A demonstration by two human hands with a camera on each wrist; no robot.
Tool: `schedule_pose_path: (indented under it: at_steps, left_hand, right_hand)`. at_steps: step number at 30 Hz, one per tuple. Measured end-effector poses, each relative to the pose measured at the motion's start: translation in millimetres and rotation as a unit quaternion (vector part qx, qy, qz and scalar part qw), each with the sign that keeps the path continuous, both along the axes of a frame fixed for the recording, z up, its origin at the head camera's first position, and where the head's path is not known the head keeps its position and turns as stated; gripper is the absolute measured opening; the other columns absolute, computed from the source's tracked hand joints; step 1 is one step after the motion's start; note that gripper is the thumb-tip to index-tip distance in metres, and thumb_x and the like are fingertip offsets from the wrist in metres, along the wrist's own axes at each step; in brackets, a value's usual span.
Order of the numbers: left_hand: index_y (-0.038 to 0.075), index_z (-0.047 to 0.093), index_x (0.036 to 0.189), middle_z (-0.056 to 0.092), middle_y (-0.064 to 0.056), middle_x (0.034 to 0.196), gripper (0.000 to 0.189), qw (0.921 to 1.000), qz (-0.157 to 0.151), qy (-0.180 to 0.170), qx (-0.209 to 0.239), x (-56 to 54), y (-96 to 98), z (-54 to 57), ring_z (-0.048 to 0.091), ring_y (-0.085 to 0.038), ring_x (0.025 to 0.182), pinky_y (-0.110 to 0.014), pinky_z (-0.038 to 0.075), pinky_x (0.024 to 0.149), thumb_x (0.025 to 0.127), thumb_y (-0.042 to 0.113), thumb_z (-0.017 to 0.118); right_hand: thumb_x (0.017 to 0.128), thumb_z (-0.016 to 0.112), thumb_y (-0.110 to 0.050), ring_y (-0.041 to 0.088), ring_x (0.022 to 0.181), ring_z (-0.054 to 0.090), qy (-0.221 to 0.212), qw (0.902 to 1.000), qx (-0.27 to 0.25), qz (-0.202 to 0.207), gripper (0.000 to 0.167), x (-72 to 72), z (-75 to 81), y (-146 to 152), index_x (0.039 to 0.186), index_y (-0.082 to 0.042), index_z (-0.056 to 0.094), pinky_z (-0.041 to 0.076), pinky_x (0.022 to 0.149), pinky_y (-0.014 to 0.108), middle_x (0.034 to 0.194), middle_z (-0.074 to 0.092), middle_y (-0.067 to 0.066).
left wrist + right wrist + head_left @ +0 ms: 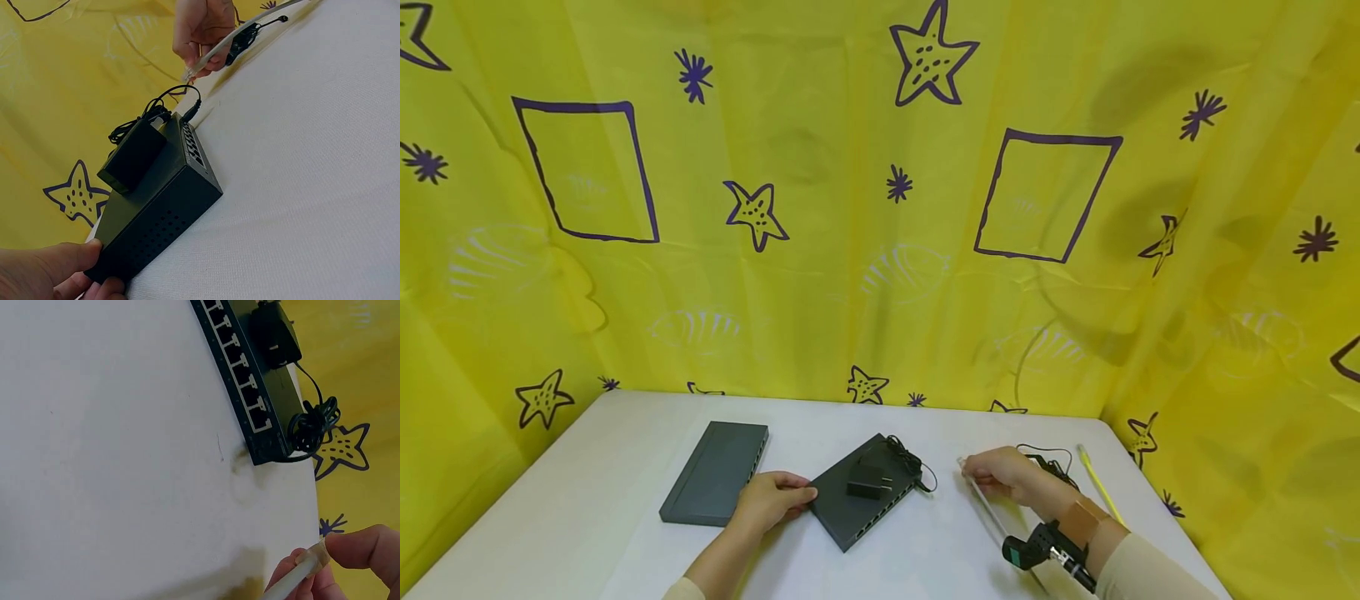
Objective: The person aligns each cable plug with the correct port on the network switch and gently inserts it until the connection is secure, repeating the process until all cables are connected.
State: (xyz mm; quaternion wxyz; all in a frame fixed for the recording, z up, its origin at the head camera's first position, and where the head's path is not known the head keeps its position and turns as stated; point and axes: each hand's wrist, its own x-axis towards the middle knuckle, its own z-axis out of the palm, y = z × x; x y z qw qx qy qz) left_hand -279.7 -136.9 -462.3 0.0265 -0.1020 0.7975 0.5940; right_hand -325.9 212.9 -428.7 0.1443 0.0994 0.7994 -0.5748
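My left hand (767, 504) pinches the near left corner of a dark network switch (844, 521) on the table, thumb on top and fingers below. In the right wrist view, a row of ports (244, 372) lines its edge. A black power adapter (867, 482) lies on top, its bundled cord (904, 455) reaching the switch's far right end. To the right, my right hand (1006, 475) pinches a pale network cable (987, 505) close to its plug (317, 553), apart from the switch. The cable trails toward the near edge.
A second dark switch (718, 471) lies flat left of my left hand. Behind my right hand is another bundled black cord (1054, 468), with a yellow stick-like thing (1097, 482) beyond it. A patterned yellow curtain (820, 317) borders the white table (587, 500).
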Motion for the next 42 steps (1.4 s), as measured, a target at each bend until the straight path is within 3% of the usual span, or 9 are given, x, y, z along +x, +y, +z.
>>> schedule_pose_path:
  at_steps: [16,24,37,42]
  left_hand:
    - [-0.007,0.072,0.093,0.068,-0.002,0.073,0.020,1.0000,0.001,0.002,0.000,0.0,0.3,2.6,0.063,-0.011,0.065,-0.028,0.059,0.065,0.078,0.004,0.080]
    - [-0.007,0.072,0.092,0.067,-0.002,0.073,0.019,1.0000,-0.001,0.002,-0.002,0.6,0.2,3.0,0.064,-0.011,0.065,-0.028,0.059,0.065,0.078,0.004,0.080]
    - [-0.007,0.072,0.093,0.068,-0.002,0.074,0.020,1.0000,-0.003,-0.001,-0.007,1.4,0.0,2.6,0.064,-0.011,0.066,-0.029,0.059,0.065,0.078,0.005,0.080]
    - [-0.006,0.072,0.093,0.068,-0.002,0.074,0.020,0.9999,-0.003,-0.003,-0.010,1.8,0.0,3.0,0.064,-0.011,0.065,-0.029,0.059,0.066,0.078,0.005,0.080]
  right_hand:
    - [0.076,0.063,-0.004,0.010,0.060,0.060,-0.011,0.9953,-0.052,0.081,0.021,27.3,-5.2,-13.8,0.091,0.010,0.068,0.053,0.059,0.018,0.067,0.064,0.001]
    - [0.081,0.063,-0.004,0.009,0.061,0.061,-0.011,0.9910,-0.073,0.112,0.028,34.9,-8.3,-17.8,0.102,0.014,0.064,0.052,0.059,0.017,0.072,0.064,0.002]
    - [0.087,0.062,-0.004,0.008,0.064,0.063,-0.014,0.9822,-0.114,0.149,0.028,41.4,-9.5,-24.0,0.105,0.017,0.063,0.055,0.064,0.018,0.074,0.068,0.002]
    - [0.091,0.062,-0.006,0.009,0.067,0.066,-0.019,0.9806,-0.105,0.164,0.027,45.1,-8.2,-27.5,0.106,0.015,0.066,0.057,0.066,0.020,0.076,0.070,0.000]
